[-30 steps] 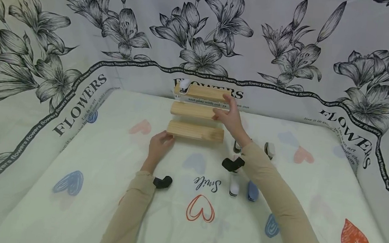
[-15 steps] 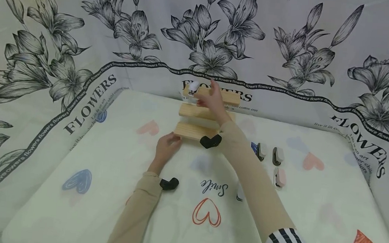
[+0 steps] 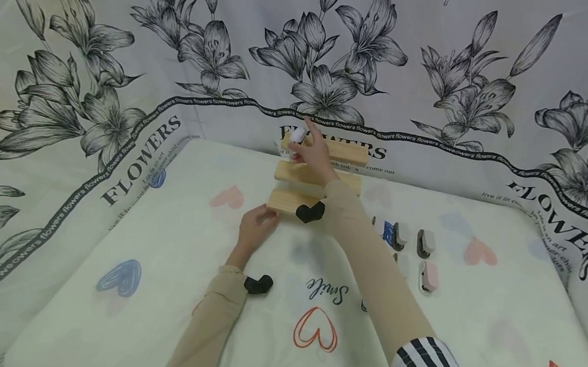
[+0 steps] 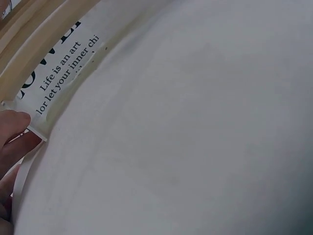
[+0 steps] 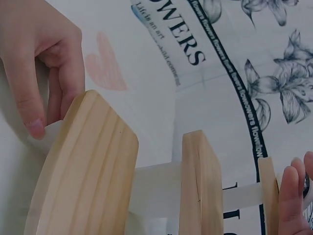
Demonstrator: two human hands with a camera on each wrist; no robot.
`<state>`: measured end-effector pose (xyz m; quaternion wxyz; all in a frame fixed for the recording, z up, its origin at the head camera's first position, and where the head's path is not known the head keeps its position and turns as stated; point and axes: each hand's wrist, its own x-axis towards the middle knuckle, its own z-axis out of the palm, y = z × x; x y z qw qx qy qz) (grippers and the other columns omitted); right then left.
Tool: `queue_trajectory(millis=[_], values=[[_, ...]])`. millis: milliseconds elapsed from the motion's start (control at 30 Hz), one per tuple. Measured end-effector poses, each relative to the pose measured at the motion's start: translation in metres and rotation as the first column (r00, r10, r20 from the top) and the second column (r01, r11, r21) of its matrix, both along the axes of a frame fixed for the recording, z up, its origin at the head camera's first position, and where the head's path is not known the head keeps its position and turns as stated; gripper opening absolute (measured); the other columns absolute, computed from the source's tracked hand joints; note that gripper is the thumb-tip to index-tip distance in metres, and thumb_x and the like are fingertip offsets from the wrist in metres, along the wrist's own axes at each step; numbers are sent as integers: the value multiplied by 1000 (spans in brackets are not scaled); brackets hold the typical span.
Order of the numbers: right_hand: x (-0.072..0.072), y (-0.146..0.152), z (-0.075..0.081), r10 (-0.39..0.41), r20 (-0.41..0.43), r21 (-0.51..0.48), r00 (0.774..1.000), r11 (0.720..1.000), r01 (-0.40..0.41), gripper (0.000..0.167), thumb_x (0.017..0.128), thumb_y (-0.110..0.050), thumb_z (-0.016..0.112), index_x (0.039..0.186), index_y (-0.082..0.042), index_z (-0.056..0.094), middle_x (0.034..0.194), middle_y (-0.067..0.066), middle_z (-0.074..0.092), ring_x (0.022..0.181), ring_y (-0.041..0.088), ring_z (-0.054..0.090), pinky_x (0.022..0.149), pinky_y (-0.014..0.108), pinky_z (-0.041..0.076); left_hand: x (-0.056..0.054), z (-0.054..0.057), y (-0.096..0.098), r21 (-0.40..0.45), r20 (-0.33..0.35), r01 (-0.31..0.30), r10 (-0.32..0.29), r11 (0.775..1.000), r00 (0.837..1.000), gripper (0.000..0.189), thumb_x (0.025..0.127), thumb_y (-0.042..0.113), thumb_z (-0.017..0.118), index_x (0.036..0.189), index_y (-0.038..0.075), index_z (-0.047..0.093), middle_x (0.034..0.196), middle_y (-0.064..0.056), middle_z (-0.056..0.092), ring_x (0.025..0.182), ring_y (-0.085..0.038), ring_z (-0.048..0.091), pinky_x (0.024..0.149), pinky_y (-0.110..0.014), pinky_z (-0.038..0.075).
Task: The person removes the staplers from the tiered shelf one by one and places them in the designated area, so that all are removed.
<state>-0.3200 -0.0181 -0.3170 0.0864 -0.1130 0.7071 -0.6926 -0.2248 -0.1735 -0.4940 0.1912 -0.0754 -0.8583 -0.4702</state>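
Observation:
A three-tier wooden rack (image 3: 284, 201) with pale side supports stands at the back of the table. My left hand (image 3: 255, 231) pinches its front left corner; in the left wrist view, thumb and fingers (image 4: 13, 121) grip a thin white edge. On the left end of the top tier sits a small white stapler (image 3: 298, 134). My right hand (image 3: 318, 158) reaches over the rack and holds that stapler between thumb and fingers. The right wrist view shows the rack's tiers (image 5: 93, 166) end-on, with the right fingers (image 5: 292, 203) at its edge, partly cut off.
Right of my right forearm lie several small staplers: a white one (image 3: 400, 236), a greyish one (image 3: 426, 244) and a pink one (image 3: 429, 276). Others are partly hidden by the sleeve. A flower-printed cloth (image 3: 213, 160) covers the table and hangs behind the rack.
My right hand has moved left along the top tier, from its right end to the stapler. My left hand keeps its hold on the rack's corner. The view has shifted slightly.

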Motion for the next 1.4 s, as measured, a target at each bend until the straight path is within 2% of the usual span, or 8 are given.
queue_trajectory(millis=[133, 333, 500, 767, 867, 967, 1167, 1400], values=[[0, 2, -7, -7, -27, 28, 1000, 1000, 7, 67, 83, 0, 60, 140, -19, 30, 148, 11, -5, 57, 21, 59, 67, 39, 51, -1, -1, 4, -7, 11, -5, 5, 1000, 1000, 19, 80, 16, 66, 94, 3, 68, 93, -8, 67, 110, -26, 50, 96, -37, 33], [-2, 1, -21, -65, -91, 57, 994, 996, 70, 51, 85, -1, 58, 131, -10, 40, 129, 17, 40, 53, 19, 59, 58, 34, 53, -2, 0, 9, -6, 37, 13, -13, 1000, 999, 21, 81, 19, 66, 97, 5, 68, 95, -7, 66, 111, -24, 50, 96, -35, 32], [-2, 6, -26, -64, -134, 58, 989, 996, 72, 44, 85, -3, 59, 126, -9, 44, 129, 10, 45, 53, 20, 56, 58, 37, 53, -2, 2, 11, -20, 15, 13, -13, 1000, 1000, 19, 80, 16, 66, 95, 4, 67, 93, -7, 67, 108, -24, 52, 95, -36, 34], [2, 30, -27, -66, -99, 113, 993, 991, 77, 76, 76, -7, 71, 139, -11, 29, 123, 10, 48, 63, 24, 56, 56, 29, 51, -5, 4, 9, -12, 1, 1, -1, 1000, 1000, 19, 79, 14, 67, 95, 4, 67, 91, -7, 67, 105, -24, 54, 94, -36, 35], [7, 43, -28, -63, -71, 142, 995, 987, 73, 71, 74, -8, 73, 136, -10, 36, 122, 9, 48, 64, 23, 56, 54, 27, 50, -5, 3, 8, -11, 7, 7, -7, 1000, 1000, 20, 80, 15, 67, 96, 4, 67, 91, -8, 67, 103, -24, 55, 93, -35, 36], [20, 59, -29, -69, -52, 165, 996, 983, 77, 64, 72, -8, 74, 130, -13, 46, 124, 6, 47, 63, 21, 55, 56, 29, 50, -5, 0, 7, -21, 18, 5, -5, 1000, 1000, 21, 81, 17, 66, 98, 5, 66, 91, -7, 67, 101, -23, 56, 92, -34, 37], [61, 96, -38, -24, -50, 104, 998, 994, 30, 62, 76, -8, 71, 131, -12, 44, 129, 4, 40, 69, 19, 57, 63, 37, 48, -3, -2, 6, -6, 2, -7, 7, 1000, 1000, 19, 80, 15, 67, 96, 4, 66, 87, -8, 67, 98, -24, 57, 91, -36, 37], [107, 137, -47, 20, -49, 85, 999, 996, -16, 63, 77, -3, 69, 133, -13, 41, 132, 5, 36, 62, 17, 55, 53, 27, 45, -4, -2, 7, 0, -12, -12, 12, 1000, 1000, 19, 79, 13, 68, 95, 5, 67, 87, -8, 67, 95, -24, 58, 91, -35, 38]])
